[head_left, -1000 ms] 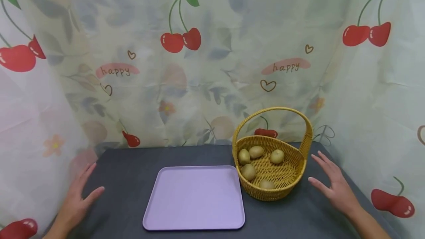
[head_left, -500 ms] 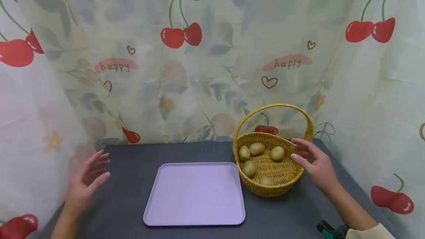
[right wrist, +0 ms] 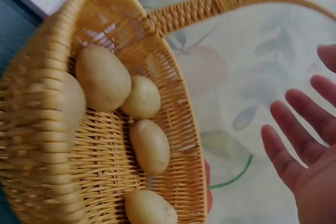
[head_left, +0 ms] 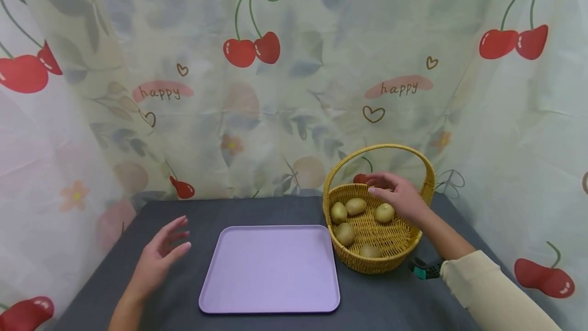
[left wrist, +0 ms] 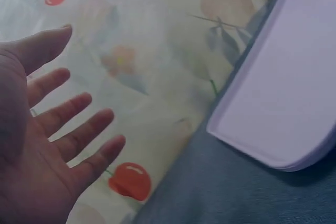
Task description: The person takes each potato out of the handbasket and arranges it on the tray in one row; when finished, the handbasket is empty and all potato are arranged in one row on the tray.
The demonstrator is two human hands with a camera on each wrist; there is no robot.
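Observation:
A yellow wicker basket (head_left: 376, 264) with a tall arched handle (head_left: 390, 146) stands at the right of the table. Several potatoes (right wrist: 103, 78) lie in it, mostly along its left and back sides. My right hand (head_left: 397, 195) hovers over the basket with its fingers spread and holds nothing; it overlaps the handle's arch in the head view. To the left, a flat lilac tray (head_left: 270, 269) lies with nothing on it. My left hand (head_left: 158, 254) is in the air left of the tray, fingers relaxed and apart, palm turned toward the tray.
A dark cloth (head_left: 184, 208) covers the table. Behind and at both sides hangs a pale curtain (head_left: 294, 91) printed with cherries and leaves. The basket's left side stands right at the tray's right edge. A dark wrist strap (head_left: 424, 269) hangs under the right sleeve (head_left: 487, 280).
My right hand has moved left from beside the basket to over it. My left hand has come right, closer to the tray. Basket, potatoes and tray stay put; the head view has tilted slightly.

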